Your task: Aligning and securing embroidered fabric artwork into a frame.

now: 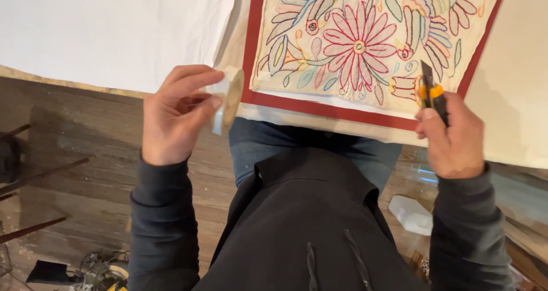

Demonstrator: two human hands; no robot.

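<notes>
Left hand (174, 114) grips tape roll (228, 99), right hand (454, 137) grips utility knife (431, 91); no tape visible yet on embroidered cloth (365, 45).

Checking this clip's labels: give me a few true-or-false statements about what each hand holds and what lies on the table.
1. The left hand holds a roll of tape. True.
2. The right hand holds scissors. False: it grips a utility knife with its blade out.
3. The embroidered cloth has a red border. True.
4. The cloth lies on the wooden floor. False: it lies on the white table.
</notes>
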